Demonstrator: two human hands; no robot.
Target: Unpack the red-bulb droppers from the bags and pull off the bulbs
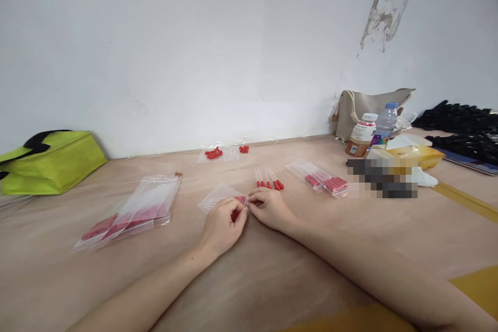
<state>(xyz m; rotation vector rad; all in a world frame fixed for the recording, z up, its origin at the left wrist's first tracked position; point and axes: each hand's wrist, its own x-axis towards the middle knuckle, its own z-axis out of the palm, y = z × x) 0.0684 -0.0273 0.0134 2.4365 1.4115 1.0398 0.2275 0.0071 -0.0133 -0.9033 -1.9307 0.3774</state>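
While my L hand (223, 224) & R hand (269, 208) pinch the clear bag (217, 194) just L of the loose sticks (268, 185), I judge step = bag-edge work; next move prob. needs even fingertip pressure.

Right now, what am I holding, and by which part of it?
A clear plastic bag, held in your left hand at its right end, by the red pieces. Your right hand meets that end; its grip is unclear.

One left hand (225, 224) and one right hand (271, 208) are pinching one plastic bag (217, 195); beyond the grip, five red-handled sticks (276, 185) are lying; far right, two bottles (361, 137) are standing; far left, one green bag (64, 161) is sitting.
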